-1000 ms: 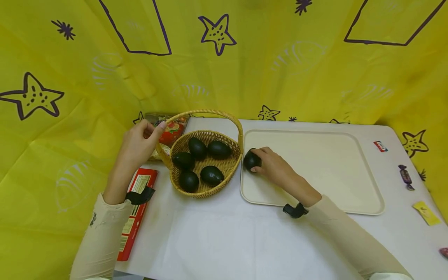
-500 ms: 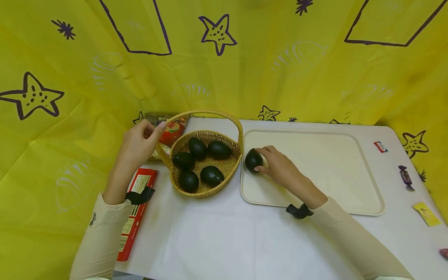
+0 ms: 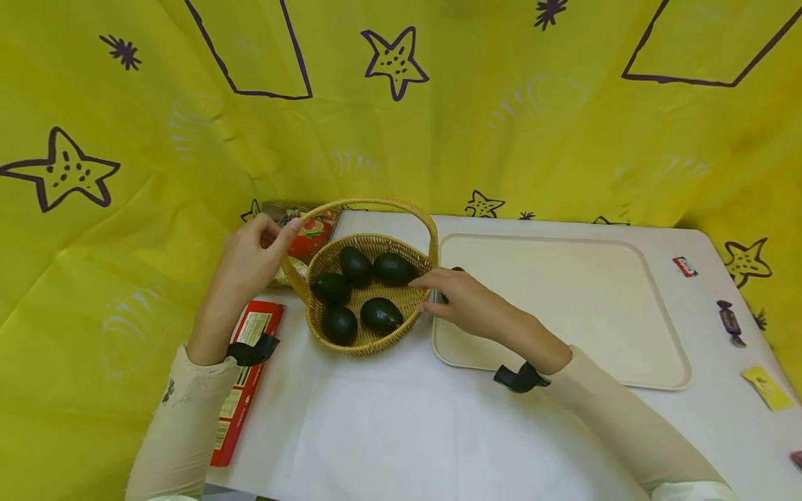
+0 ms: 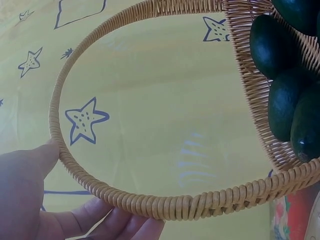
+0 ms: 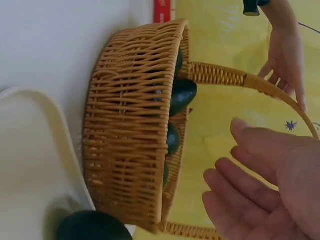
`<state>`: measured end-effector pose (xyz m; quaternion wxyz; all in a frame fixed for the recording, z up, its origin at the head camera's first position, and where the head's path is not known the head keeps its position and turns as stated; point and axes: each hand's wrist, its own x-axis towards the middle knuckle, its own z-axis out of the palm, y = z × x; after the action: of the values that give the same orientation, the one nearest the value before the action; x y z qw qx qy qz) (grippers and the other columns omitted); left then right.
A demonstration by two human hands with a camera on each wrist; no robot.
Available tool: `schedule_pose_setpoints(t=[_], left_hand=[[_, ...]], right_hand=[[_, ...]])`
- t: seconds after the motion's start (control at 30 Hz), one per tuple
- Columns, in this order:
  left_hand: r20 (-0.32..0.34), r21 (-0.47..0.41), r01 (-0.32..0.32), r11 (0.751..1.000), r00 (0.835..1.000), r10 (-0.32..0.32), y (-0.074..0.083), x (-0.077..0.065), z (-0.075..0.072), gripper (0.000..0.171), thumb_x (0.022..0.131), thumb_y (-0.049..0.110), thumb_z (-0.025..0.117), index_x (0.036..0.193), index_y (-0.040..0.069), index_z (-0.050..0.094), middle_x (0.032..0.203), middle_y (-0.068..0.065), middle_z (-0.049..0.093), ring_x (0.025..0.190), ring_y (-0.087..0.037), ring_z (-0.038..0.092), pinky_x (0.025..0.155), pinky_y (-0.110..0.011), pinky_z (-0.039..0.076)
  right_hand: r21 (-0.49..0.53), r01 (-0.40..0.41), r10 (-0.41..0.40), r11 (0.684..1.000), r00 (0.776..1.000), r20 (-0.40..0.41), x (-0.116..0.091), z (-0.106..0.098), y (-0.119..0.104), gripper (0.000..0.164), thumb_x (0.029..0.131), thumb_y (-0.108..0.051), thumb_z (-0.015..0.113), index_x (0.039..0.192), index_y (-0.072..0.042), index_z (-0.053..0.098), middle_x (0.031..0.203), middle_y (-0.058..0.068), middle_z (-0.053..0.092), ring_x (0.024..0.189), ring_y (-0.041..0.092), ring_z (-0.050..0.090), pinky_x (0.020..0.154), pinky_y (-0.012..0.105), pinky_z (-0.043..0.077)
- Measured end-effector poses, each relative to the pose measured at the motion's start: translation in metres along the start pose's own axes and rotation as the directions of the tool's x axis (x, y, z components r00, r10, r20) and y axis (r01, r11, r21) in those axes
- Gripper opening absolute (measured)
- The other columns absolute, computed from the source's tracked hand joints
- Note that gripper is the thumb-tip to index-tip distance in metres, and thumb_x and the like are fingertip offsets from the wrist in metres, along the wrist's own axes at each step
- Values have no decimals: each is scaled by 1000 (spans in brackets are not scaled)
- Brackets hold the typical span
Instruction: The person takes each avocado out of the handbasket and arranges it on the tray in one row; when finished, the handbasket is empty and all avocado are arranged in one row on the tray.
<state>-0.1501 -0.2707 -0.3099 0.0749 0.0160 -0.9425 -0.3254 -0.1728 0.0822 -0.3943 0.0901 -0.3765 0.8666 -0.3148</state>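
A wicker basket point(image 3: 404, 327) with a tall arched handle point(image 3: 376, 202) stands on the table, and several dark green avocados point(image 3: 382, 316) lie in it. My left hand point(image 3: 250, 250) holds the left side of the handle, the thumb point(image 4: 47, 155) on it and the fingertips behind. Over the basket's right rim hovers my right hand point(image 3: 466, 299), fingers loosely bent and nothing between them. Beneath it, another avocado point(image 5: 95, 227) lies on the beige tray point(image 3: 564, 306), mostly hidden by the hand in the head view.
Left of the basket lies a long red box point(image 3: 247, 390), with a red package point(image 3: 313, 233) behind it. Small wrapped sweets, among them a purple candy point(image 3: 730, 323) and a yellow packet point(image 3: 767, 388), lie along the right edge. A yellow patterned curtain point(image 3: 438, 125) closes the back.
My right hand first gripped the avocado at the tray's left edge and shifted it slightly right. It has since let go and moved left over the basket rim. The left hand stays put.
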Motion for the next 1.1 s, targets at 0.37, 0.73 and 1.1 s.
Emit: schedule_pose_setpoints(t=[0.37,0.73,1.1], left_hand=[[12,9,-6,1000,1000,6,1,0,1,63,105,66,48,106,5,62,104,-15,62,92,-31,54,75,-41,42],[8,-14,-8,1000,1000,8,2,1,2,63,105,65,50,105,4,62,103,-15,63,94,-32,55,79,-42,43],[-4,-26,-9,1000,1000,9,-1,1,1,62,105,64,50,102,3,61,100,-16,61,92,-32,53,77,-42,42]], right_hand=[[-16,82,-73,997,948,309,57,13,-2,62,99,-25,77,153,-5,53,155,10,55,148,28,47,120,43,40],[-115,22,35,993,879,476,90,33,-7,74,97,-28,80,159,-6,45,161,13,49,151,29,43,123,43,36],[-215,-24,112,976,906,409,91,49,-15,85,94,-42,80,160,-5,42,158,17,48,146,31,48,119,42,41]])
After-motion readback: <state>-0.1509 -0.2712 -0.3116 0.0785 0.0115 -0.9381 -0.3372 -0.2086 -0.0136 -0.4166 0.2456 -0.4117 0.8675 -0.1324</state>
